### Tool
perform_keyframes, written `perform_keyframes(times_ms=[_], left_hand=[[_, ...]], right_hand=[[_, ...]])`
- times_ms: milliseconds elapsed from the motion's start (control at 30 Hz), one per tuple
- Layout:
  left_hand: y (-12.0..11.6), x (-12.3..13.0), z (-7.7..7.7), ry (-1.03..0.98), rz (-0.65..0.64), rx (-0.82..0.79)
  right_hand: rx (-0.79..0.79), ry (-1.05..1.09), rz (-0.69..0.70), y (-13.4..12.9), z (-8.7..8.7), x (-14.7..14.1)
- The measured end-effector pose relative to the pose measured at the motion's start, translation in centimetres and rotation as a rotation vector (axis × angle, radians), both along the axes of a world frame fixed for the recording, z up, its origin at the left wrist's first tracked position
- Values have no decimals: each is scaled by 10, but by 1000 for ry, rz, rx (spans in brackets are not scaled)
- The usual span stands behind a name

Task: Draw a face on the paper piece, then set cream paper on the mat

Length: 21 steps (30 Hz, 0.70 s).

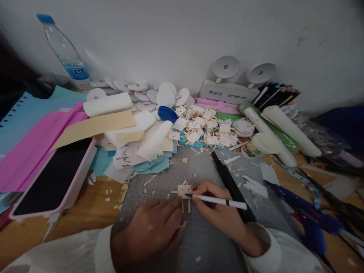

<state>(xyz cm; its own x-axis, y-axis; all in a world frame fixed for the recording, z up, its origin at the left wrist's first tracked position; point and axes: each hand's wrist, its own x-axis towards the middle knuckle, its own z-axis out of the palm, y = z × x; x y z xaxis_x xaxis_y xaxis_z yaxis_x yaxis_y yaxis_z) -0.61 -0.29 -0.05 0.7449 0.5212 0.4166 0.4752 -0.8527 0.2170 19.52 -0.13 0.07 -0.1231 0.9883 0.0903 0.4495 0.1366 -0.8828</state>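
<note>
A small paper figure [185,190] lies on the grey mat, with a white square body, dots drawn as eyes and thin yellowish strips as limbs. My left hand [155,223] is closed, its index fingertip pressing the figure's lower edge down. In my right hand [218,212] is a white pen [218,200] with a black band, gripped between thumb and fingers. The pen's dark tip meets the figure's face, and my right fingertips touch its right side. Behind my hands lies a pile of similar paper figures [212,140], several with drawn faces.
A phone in a pink case [57,178] lies at left, below coloured paper [36,148]. A black tool [231,185] lies beside my right hand. Further right are a blue glue gun [307,212], a paper cup [263,144] and paper rolls. A water bottle [66,53] stands far left.
</note>
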Motion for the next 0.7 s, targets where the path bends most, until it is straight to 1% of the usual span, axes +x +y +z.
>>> perform_keyframes(times_ms=[333, 700], left_hand=[[1, 1, 0, -24, 2, 17], [1, 2, 1, -8, 7, 9]], right_hand=[[11, -2, 9, 1, 1, -1], [12, -40, 23, 2, 3, -1]])
